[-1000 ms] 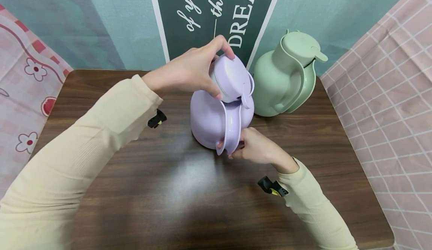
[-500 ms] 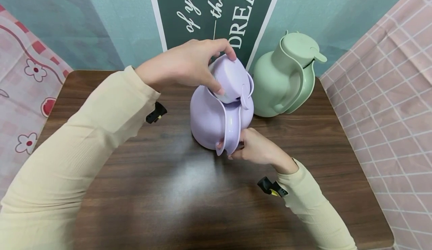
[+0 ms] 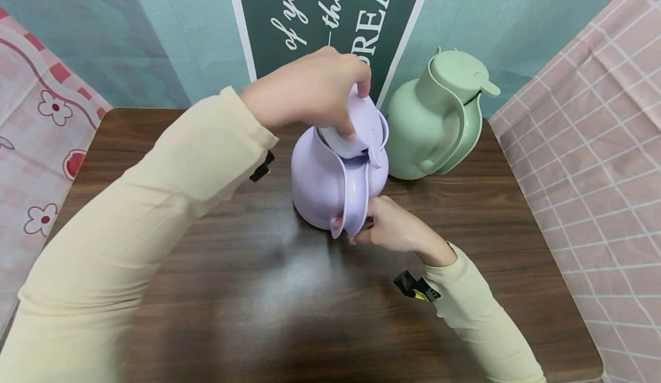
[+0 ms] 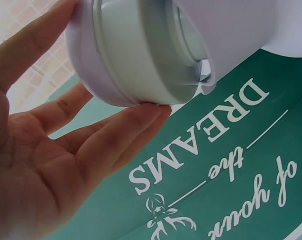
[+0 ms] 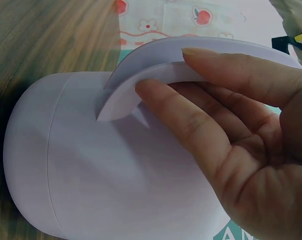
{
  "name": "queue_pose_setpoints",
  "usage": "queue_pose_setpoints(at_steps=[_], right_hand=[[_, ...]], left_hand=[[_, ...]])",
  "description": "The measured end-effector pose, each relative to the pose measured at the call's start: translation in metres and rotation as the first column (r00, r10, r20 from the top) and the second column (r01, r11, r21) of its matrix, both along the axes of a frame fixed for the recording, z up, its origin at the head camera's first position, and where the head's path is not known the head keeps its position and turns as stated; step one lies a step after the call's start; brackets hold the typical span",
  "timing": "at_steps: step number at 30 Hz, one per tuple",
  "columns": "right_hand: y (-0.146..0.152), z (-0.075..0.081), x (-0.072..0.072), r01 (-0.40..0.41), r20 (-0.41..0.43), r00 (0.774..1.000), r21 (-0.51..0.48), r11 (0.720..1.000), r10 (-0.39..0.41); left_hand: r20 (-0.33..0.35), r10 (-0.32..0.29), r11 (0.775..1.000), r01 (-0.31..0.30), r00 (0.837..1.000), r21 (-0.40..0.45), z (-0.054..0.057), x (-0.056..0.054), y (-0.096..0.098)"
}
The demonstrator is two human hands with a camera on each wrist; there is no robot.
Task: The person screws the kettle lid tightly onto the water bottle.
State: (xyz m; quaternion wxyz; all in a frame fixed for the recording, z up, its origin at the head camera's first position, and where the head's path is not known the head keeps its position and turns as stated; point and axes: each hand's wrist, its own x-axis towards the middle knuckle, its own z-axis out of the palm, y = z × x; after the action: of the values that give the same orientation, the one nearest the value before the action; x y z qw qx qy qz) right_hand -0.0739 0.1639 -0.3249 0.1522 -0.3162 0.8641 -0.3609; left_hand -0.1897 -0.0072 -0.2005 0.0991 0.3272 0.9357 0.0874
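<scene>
Two jugs are showing: lilac jug (image 3: pixel 316 182), green jug (image 3: pixel 408 133). Two lids are showing: lilac lid (image 3: pixel 364 116), green lid (image 3: pixel 458 70). Two handles, one per jug: lilac handle (image 3: pixel 355 196), green handle (image 3: pixel 470 130). Two hands are working: left hand (image 3: pixel 317 87), right hand (image 3: pixel 392 225). Two sleeves are showing: left sleeve (image 3: pixel 155 199), right sleeve (image 3: pixel 480 308). One counter (image 3: pixel 289 320) is carrying both jugs. One dark green sign (image 3: pixel 315 24) is showing.

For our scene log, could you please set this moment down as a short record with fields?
Left grip: holds the lid of the purple jug
Right grip: holds that jug's handle
Lid: at the jug's neck, pale band showing; fastened or loose, cannot tell
Purple jug: standing on the wooden table
Green jug: to the right, untouched
Backdrop: dark green sign, white lettering
</scene>
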Motion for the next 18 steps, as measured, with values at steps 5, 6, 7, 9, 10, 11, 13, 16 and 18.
queue_pose_setpoints(at_steps=[5, 6, 7, 9, 10, 11, 13, 16, 18], right_hand=[[0.000, 0.001, 0.000, 0.010, 0.039, 0.999, 0.026, 1.000, -0.011], [0.000, 0.002, 0.000, 0.011, 0.043, 0.999, 0.027, 1.000, -0.012], [0.000, 0.002, 0.000, 0.012, 0.044, 0.999, 0.028, 1.000, -0.013], [-0.001, 0.003, 0.000, 0.013, 0.044, 0.999, 0.028, 1.000, -0.014], [-0.001, 0.003, 0.000, 0.013, 0.045, 0.999, 0.028, 1.000, -0.014], [-0.002, 0.004, 0.001, 0.013, 0.043, 0.999, 0.029, 0.999, -0.014], [-0.002, 0.004, 0.001, 0.010, 0.039, 0.999, 0.028, 1.000, -0.012], [-0.002, 0.004, 0.001, 0.013, 0.041, 0.999, 0.028, 1.000, -0.014], [-0.001, 0.003, 0.001, 0.014, 0.038, 0.999, 0.028, 1.000, -0.015]], left_hand=[[0.029, 0.004, 0.998, -0.002, 1.000, -0.058, 0.016, 0.017, 0.005], [0.035, 0.005, 0.998, -0.002, 0.999, -0.070, 0.020, 0.021, 0.005], [0.041, 0.006, 0.996, -0.003, 0.999, -0.089, 0.023, 0.024, 0.006], [0.052, 0.009, 0.994, -0.003, 0.999, -0.108, 0.027, 0.027, 0.007], [0.052, 0.006, 0.994, 0.000, 0.999, -0.111, 0.027, 0.027, 0.007], [0.054, 0.011, 0.994, -0.005, 0.998, -0.110, 0.026, 0.027, 0.007], [0.046, 0.009, 0.995, -0.005, 0.999, -0.095, 0.022, 0.023, 0.006], [0.031, 0.012, 0.998, -0.010, 0.999, -0.064, 0.011, 0.013, 0.004], [0.023, 0.008, 0.999, -0.007, 1.000, -0.048, 0.006, 0.007, 0.004]])
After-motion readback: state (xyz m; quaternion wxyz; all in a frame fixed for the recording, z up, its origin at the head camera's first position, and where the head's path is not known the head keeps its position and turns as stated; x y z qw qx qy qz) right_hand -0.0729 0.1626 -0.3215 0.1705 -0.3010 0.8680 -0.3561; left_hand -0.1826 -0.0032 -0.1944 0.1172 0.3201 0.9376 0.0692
